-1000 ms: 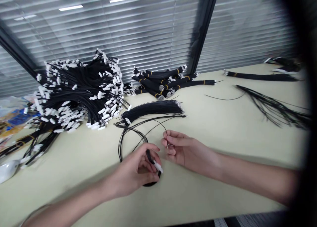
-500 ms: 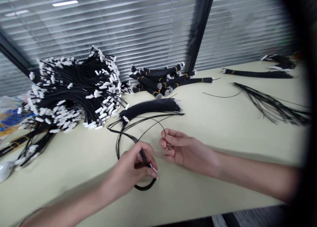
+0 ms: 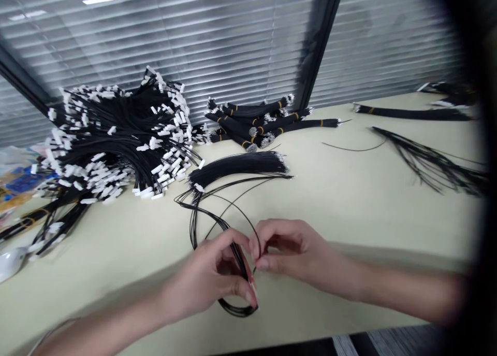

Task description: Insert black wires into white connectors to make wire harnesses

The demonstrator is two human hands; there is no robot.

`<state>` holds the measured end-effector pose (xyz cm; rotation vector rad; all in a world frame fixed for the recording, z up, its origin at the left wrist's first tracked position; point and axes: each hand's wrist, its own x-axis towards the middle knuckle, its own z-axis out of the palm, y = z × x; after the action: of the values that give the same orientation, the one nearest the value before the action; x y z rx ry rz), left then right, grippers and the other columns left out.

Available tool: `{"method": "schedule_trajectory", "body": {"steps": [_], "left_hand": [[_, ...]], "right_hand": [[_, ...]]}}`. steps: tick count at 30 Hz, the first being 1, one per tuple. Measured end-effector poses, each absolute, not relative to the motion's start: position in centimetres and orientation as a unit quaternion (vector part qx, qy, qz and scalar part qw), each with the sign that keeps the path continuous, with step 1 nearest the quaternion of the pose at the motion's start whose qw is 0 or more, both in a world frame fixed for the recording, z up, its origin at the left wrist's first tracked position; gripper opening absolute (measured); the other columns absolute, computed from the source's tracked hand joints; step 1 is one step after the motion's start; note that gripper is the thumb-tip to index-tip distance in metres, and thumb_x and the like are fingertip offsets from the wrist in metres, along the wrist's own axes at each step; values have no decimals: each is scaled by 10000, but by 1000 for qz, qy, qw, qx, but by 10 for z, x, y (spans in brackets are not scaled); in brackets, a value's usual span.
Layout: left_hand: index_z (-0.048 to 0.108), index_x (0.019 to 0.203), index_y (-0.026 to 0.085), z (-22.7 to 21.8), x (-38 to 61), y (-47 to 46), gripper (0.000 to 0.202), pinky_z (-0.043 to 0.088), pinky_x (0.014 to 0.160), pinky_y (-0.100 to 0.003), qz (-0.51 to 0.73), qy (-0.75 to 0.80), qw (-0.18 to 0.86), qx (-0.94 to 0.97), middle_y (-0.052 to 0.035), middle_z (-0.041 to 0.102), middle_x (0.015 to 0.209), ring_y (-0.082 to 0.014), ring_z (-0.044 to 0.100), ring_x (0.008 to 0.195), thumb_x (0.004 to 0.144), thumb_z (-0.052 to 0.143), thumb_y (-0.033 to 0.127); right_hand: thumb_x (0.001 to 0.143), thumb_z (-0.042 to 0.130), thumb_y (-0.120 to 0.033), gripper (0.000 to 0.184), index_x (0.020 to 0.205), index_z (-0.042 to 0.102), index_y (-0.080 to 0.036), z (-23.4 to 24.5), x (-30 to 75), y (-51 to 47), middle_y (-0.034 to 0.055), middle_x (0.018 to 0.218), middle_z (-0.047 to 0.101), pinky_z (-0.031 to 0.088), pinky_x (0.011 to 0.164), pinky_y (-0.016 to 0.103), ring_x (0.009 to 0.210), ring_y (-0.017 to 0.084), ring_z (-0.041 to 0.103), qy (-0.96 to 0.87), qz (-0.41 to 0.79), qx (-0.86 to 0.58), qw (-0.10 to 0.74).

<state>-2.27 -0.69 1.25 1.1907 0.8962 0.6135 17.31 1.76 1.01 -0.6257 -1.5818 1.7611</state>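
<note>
My left hand [image 3: 217, 270] grips a looped bunch of thin black wires [image 3: 237, 255] and a small white connector [image 3: 252, 286] between thumb and fingers. The bunch curves below the hand and trails back across the table. Close beside it, my right hand [image 3: 289, 247] pinches a single black wire [image 3: 248, 217] near its end, almost touching the left fingertips. Whether the wire's tip meets the connector, I cannot tell. Beyond the hands lies a thick bundle of straight black wires [image 3: 240, 168] with bright metal ends.
A large heap of black cables with white connectors [image 3: 124, 138] stands at the back left. Banded wire bundles [image 3: 256, 123] lie by the window blinds, and loose wires [image 3: 427, 161] spread at the right. A white computer mouse [image 3: 11, 262] sits at the left on the pale table [image 3: 349, 211].
My right hand has come down and turned inward, bringing its wire up to my left fingertips. My left hand has shifted slightly right and down, still gripping the bunch and connector.
</note>
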Motion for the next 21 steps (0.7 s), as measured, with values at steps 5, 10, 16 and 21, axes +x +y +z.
{"method": "schedule_trajectory", "body": {"steps": [5, 10, 16, 21], "left_hand": [[505, 856, 189, 13, -24, -6, 345, 496, 571, -152, 286, 375, 710, 522, 53, 674, 647, -82, 647, 599, 661, 738, 27], [504, 846, 183, 14, -24, -3, 384, 487, 500, -120, 297, 347, 740, 495, 42, 680, 662, -78, 642, 563, 629, 730, -38], [511, 844, 176, 14, -23, -1, 402, 479, 480, -98, 303, 314, 764, 475, 36, 681, 662, -81, 657, 569, 611, 734, -64], [509, 832, 182, 12, -24, 0, 387, 494, 482, -116, 301, 310, 769, 471, 39, 673, 667, -99, 668, 587, 620, 727, -58]], "right_hand": [[754, 712, -247, 117, 781, 630, -169, 13, 173, 15, 5, 759, 616, 431, 716, 273, 749, 134, 551, -634, 638, -288, 327], [736, 731, -239, 100, 771, 658, -181, 12, 174, 12, -7, 734, 633, 435, 691, 250, 719, 121, 551, -634, 630, -291, 342], [715, 749, -233, 113, 766, 660, -186, 12, 173, 9, -13, 726, 630, 437, 684, 248, 711, 120, 554, -640, 619, -289, 352], [720, 745, -227, 103, 762, 663, -180, 12, 171, 8, -7, 726, 640, 440, 679, 254, 703, 124, 559, -645, 612, -285, 357]]}}
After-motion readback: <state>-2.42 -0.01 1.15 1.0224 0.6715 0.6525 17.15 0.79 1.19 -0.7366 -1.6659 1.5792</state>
